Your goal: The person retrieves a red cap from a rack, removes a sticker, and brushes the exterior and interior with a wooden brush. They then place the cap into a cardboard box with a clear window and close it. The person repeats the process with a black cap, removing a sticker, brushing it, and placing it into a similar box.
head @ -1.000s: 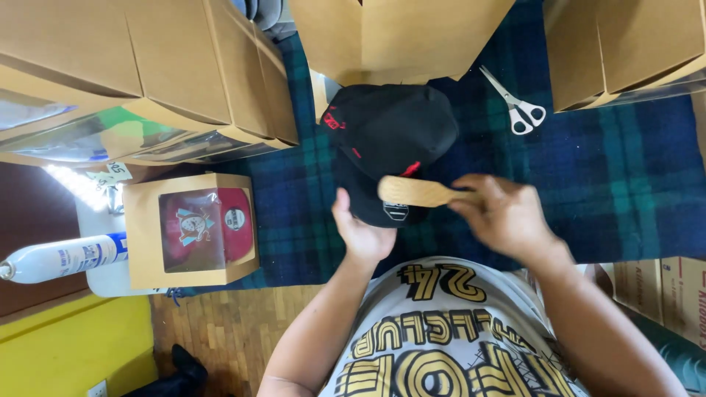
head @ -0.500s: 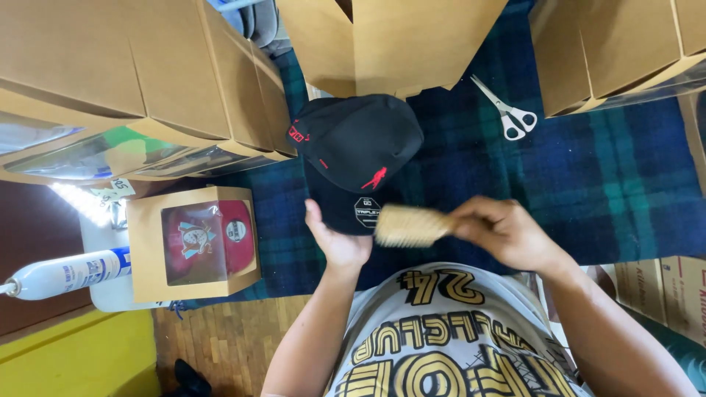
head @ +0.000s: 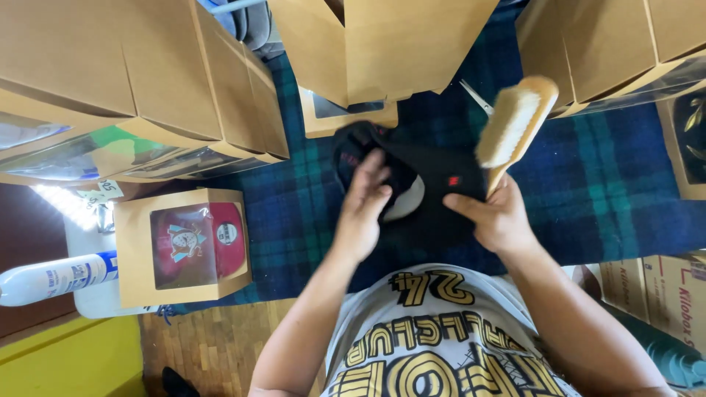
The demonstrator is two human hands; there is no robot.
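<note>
A black cap point(head: 430, 184) lies over the blue and green plaid cloth point(head: 610, 198), turned so part of its pale inside shows. My left hand point(head: 362, 209) rests flat on the cap with fingers spread. My right hand point(head: 498, 219) holds the handle of a wooden brush point(head: 515, 125) and also touches the cap's right side. The brush points up and away, its pale bristles facing left, lifted off the cap.
Brown cardboard boxes stand at the left point(head: 110, 81), centre back point(head: 382, 44) and right point(head: 625, 44). A windowed box with a red cap point(head: 184, 246) sits at the left, beside a white spray can point(head: 51, 278). Scissors point(head: 476, 99) peek out behind the brush.
The brush, lying across the cap before, has swung upward off it. The cap has been turned over so its inside shows, and my left hand has moved on top of it.
</note>
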